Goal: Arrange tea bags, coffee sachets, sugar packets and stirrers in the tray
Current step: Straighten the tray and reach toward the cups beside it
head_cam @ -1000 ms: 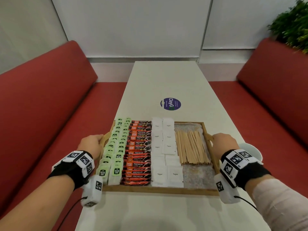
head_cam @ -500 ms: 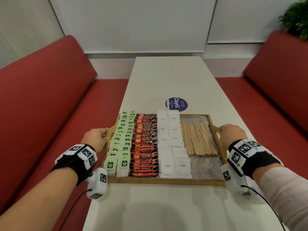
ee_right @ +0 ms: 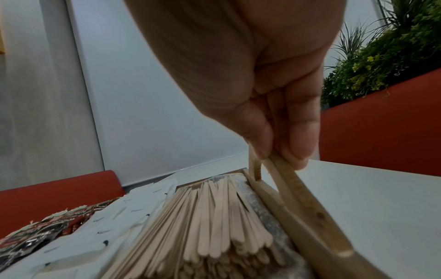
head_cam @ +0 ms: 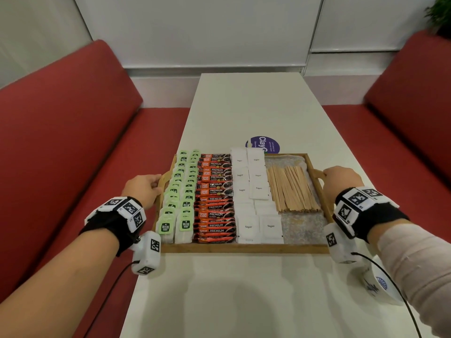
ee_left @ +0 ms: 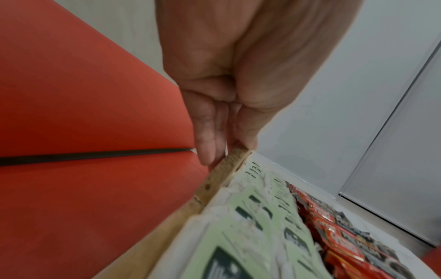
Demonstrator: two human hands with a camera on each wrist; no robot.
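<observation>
Four kinds of supplies are lying in columns inside the wooden tray [head_cam: 244, 248], which is sitting on the white counter [head_cam: 256, 106] near its close end. Counting from 9 o'clock toward 3 o'clock: two columns of tea bags [head_cam: 179, 191] are carrying green tags reading "McCoy teas"; one column of red-and-black coffee sachets [head_cam: 214, 198] is showing "Great Taste PREMIUM CLASSIC"; two columns of white sugar packets [head_cam: 251, 191] are each reading "Sugar"; a bundle of wooden stirrers [head_cam: 291, 189] is lying lengthwise on the tray's speckled liner. At 12 o'clock of the tray, a round blue sticker [head_cam: 263, 144] on the counter is showing the partial word "Clay", its lower edge being covered by the tray rim.

Both forearms are reaching forward, each wrist wearing a black band with white marker blocks. The left hand [head_cam: 144, 187] is lying at the tray's 9 o'clock side; in the left wrist view its fingers [ee_left: 210, 136] are running down the outer face of the handle, the thumb closing on the inner side, so the handle is being pinched. The right hand [head_cam: 340, 180] is lying at the 3 o'clock side; in the right wrist view its fingers [ee_right: 300, 128] are curling round the arched wooden handle, gripping it. A white cup [head_cam: 380, 286] with a blue mark is sitting under the right forearm at 5 o'clock.
</observation>
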